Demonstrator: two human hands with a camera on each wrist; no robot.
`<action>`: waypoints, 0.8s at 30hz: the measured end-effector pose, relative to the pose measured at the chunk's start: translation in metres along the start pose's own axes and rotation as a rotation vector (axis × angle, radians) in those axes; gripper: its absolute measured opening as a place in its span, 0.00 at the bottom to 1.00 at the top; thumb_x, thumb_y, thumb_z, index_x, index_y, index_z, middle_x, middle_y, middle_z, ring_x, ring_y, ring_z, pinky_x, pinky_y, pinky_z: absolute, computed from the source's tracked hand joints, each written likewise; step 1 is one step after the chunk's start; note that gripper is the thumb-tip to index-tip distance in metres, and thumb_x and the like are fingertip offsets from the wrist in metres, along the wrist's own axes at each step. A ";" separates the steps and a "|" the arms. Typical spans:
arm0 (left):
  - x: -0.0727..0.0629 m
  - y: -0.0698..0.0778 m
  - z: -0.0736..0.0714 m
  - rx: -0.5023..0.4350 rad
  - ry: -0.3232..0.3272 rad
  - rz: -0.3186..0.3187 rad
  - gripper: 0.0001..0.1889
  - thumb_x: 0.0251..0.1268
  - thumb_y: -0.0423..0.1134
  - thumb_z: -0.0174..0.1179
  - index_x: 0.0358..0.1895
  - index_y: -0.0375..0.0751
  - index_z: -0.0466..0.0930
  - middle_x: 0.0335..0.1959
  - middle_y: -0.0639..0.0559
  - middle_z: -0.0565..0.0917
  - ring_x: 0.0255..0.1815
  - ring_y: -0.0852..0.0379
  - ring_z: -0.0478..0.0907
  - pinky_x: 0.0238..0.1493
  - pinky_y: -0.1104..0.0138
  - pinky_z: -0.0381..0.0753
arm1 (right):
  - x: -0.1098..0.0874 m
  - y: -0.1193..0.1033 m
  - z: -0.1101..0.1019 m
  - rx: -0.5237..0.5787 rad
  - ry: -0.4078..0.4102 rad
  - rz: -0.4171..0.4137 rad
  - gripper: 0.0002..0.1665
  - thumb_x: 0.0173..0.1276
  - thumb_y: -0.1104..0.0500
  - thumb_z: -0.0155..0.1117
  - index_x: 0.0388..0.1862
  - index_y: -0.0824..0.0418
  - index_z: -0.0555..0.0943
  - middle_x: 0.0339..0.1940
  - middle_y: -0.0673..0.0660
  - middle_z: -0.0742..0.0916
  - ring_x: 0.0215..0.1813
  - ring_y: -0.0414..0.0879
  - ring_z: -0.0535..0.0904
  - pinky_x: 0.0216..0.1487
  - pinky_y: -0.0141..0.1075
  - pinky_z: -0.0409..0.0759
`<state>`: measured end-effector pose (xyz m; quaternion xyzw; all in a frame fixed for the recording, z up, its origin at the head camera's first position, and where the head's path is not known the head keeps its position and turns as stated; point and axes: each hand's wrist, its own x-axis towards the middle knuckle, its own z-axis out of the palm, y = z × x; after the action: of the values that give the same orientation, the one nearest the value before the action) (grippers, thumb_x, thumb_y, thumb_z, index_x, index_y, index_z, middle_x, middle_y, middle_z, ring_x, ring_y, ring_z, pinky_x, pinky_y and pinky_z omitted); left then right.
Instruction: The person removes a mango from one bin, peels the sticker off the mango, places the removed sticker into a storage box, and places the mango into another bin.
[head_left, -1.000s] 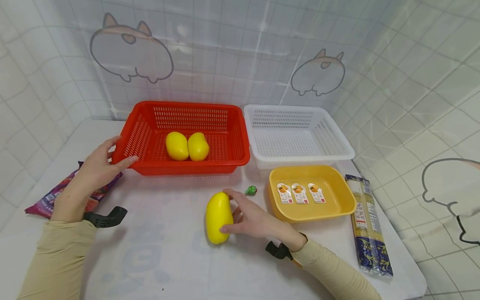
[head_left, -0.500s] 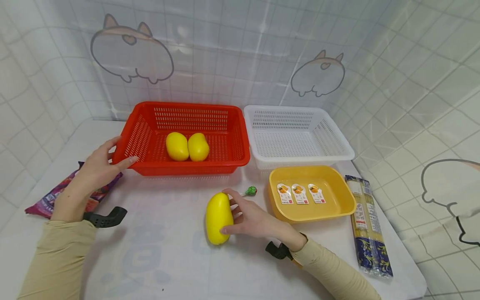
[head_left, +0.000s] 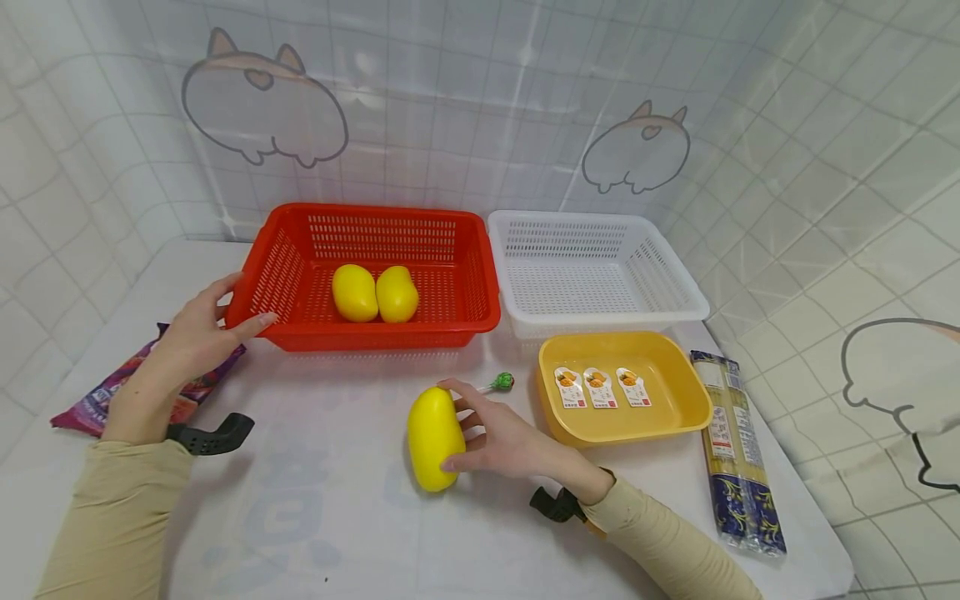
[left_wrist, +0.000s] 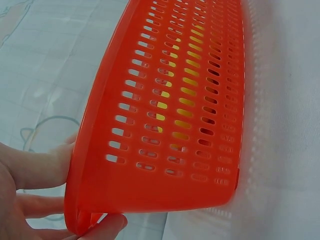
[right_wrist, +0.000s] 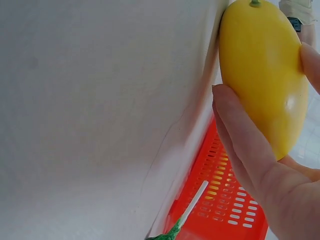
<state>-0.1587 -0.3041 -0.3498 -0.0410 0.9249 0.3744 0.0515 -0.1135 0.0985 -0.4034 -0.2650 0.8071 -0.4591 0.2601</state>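
In the head view my left hand [head_left: 197, 337] grips the left front corner of a red plastic basket [head_left: 382, 337]. The left wrist view has its fingers [left_wrist: 37, 167] at the rim of the basket's slotted wall [left_wrist: 180, 115]. Inside the basket, two yellow mangoes [head_left: 354, 293] lie side by side. A third yellow mango [head_left: 433, 442] rests on the white table in front of it. My right hand [head_left: 504, 435] holds this mango from its right side. In the right wrist view, fingers [right_wrist: 242, 120] and thumb lie against opposite sides of the mango [right_wrist: 265, 75].
A white basket [head_left: 600, 317] stands right of the red one. Before it sits a yellow tub [head_left: 660, 417] with several mango-printed labels. A green-wrapped lollipop [head_left: 504, 382] lies left of the tub, a noodle pack [head_left: 738, 450] on the right. A purple snack bag [head_left: 97, 396] lies under my left forearm.
My right hand and the mango have shifted very slightly to the left. My left hand and the red basket have stayed in place.
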 end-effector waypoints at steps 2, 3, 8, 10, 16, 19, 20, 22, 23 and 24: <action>0.000 0.000 0.000 0.000 0.000 0.003 0.53 0.70 0.63 0.54 0.81 0.41 0.31 0.73 0.21 0.55 0.68 0.22 0.56 0.61 0.30 0.66 | 0.000 0.000 0.000 0.003 -0.003 -0.003 0.57 0.57 0.58 0.79 0.79 0.45 0.56 0.62 0.52 0.78 0.54 0.42 0.80 0.52 0.30 0.83; 0.000 0.000 0.000 0.000 0.002 0.005 0.52 0.70 0.62 0.54 0.81 0.40 0.31 0.73 0.21 0.56 0.67 0.22 0.57 0.60 0.30 0.67 | 0.000 0.000 0.000 0.003 -0.002 -0.005 0.57 0.57 0.58 0.79 0.79 0.46 0.56 0.62 0.52 0.78 0.54 0.42 0.80 0.52 0.30 0.83; 0.000 0.000 0.001 -0.004 0.007 0.013 0.52 0.70 0.62 0.55 0.81 0.40 0.32 0.71 0.22 0.58 0.66 0.24 0.59 0.59 0.31 0.69 | -0.001 0.000 0.001 0.001 0.003 -0.006 0.57 0.57 0.58 0.79 0.79 0.45 0.56 0.61 0.52 0.78 0.54 0.42 0.80 0.53 0.31 0.83; 0.000 0.000 0.001 -0.006 0.006 0.012 0.52 0.70 0.62 0.55 0.81 0.40 0.32 0.72 0.22 0.58 0.67 0.24 0.58 0.59 0.31 0.69 | -0.001 -0.001 0.001 0.001 0.006 -0.003 0.57 0.57 0.58 0.79 0.79 0.44 0.56 0.60 0.52 0.78 0.54 0.42 0.80 0.53 0.32 0.84; 0.001 0.000 0.000 0.003 0.003 0.001 0.55 0.67 0.67 0.55 0.81 0.42 0.31 0.74 0.23 0.54 0.68 0.23 0.56 0.61 0.29 0.65 | -0.002 -0.002 0.001 -0.001 0.010 0.008 0.56 0.57 0.57 0.80 0.79 0.44 0.57 0.60 0.52 0.78 0.52 0.42 0.80 0.53 0.33 0.84; 0.000 0.000 0.000 0.007 0.003 -0.002 0.55 0.67 0.67 0.55 0.81 0.42 0.31 0.74 0.23 0.54 0.68 0.23 0.56 0.62 0.29 0.64 | -0.002 -0.002 0.001 0.001 0.009 0.009 0.56 0.57 0.56 0.80 0.79 0.45 0.56 0.60 0.52 0.78 0.52 0.42 0.80 0.53 0.32 0.84; 0.000 0.000 0.000 0.007 0.003 -0.003 0.55 0.67 0.66 0.55 0.81 0.42 0.31 0.74 0.23 0.54 0.68 0.23 0.56 0.62 0.29 0.64 | -0.002 -0.002 0.001 0.002 0.007 0.008 0.56 0.57 0.56 0.79 0.79 0.45 0.56 0.60 0.52 0.78 0.52 0.42 0.80 0.52 0.31 0.83; -0.001 0.000 -0.001 0.009 0.003 -0.004 0.55 0.67 0.66 0.55 0.81 0.43 0.30 0.74 0.23 0.54 0.68 0.23 0.56 0.62 0.29 0.64 | -0.002 -0.002 0.000 0.003 0.004 0.004 0.56 0.57 0.55 0.79 0.79 0.45 0.56 0.60 0.52 0.78 0.52 0.42 0.80 0.52 0.30 0.83; -0.001 0.000 -0.001 0.009 0.003 -0.005 0.55 0.67 0.66 0.55 0.81 0.43 0.30 0.74 0.22 0.54 0.68 0.23 0.56 0.62 0.29 0.64 | -0.002 -0.002 0.000 0.004 0.005 0.001 0.56 0.57 0.55 0.79 0.79 0.46 0.56 0.59 0.52 0.78 0.52 0.42 0.80 0.52 0.30 0.83; -0.001 0.000 -0.001 0.009 0.004 -0.006 0.55 0.67 0.66 0.55 0.81 0.43 0.30 0.74 0.22 0.54 0.68 0.23 0.56 0.61 0.28 0.64 | -0.002 -0.002 -0.001 0.004 0.006 -0.002 0.56 0.57 0.55 0.79 0.79 0.46 0.56 0.59 0.52 0.78 0.52 0.42 0.80 0.52 0.30 0.83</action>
<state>-0.1574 -0.3043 -0.3490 -0.0444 0.9266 0.3698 0.0511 -0.1120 0.0993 -0.4009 -0.2638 0.8067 -0.4617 0.2580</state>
